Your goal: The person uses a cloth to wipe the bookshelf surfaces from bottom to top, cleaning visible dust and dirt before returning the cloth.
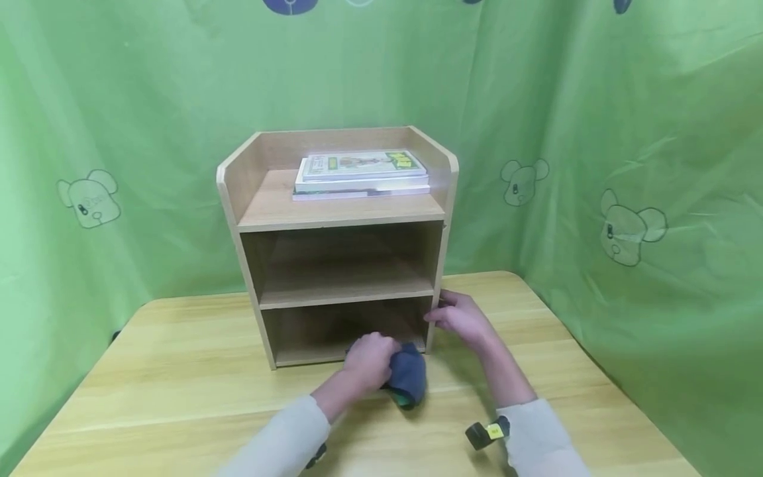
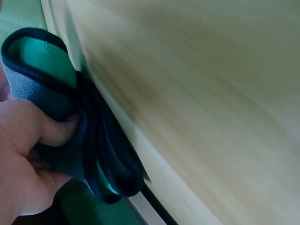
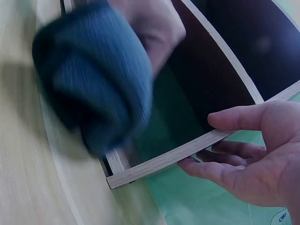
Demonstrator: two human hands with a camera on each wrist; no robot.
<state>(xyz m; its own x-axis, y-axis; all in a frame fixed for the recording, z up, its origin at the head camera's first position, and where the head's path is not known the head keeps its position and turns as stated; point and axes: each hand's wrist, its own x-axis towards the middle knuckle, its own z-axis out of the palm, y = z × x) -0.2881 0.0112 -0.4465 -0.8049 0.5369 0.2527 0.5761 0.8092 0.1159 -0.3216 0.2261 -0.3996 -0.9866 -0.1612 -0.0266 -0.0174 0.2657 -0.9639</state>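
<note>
One three-tier shelf unit of pale wood-grain board (image 1: 352, 303), upright on a pale yellow wood-grain table (image 1: 197, 384), its compartments facing the person. One small cloth (image 1: 408, 374), blue-grey on one face and bright green on the other, with dark edging, folded over in loose layers; located before the right end of the lowest compartment (image 1: 310, 334), whether touching the bottom board not certain. One left hand (image 1: 368, 363), grasping the cloth, the thumb (image 2: 61, 131) pressed on the blue-grey face; the bunching presumably makes a compact pad that one hand can manage, and the hold at one side leaves most of the folds exposed. One right hand (image 1: 465, 318), grasping the unit's right side panel (image 1: 442, 258) low down, thumb toward the inner side of the front edge, fingers (image 3: 206, 169) on the outer side; the placing suggests a brace, keeping the light-looking unit from shifting while the other hand works near it. One stack of thin, pale-covered books (image 1: 360, 175), lying flat on the top tier right of centre, seemingly out of the way of both hands. Two pale sleeves (image 1: 539, 437), with a black wrist device bearing a yellow label (image 1: 487, 434) at the right one. One green curtain with printed animal heads (image 1: 179, 132), behind and at the sides.
</note>
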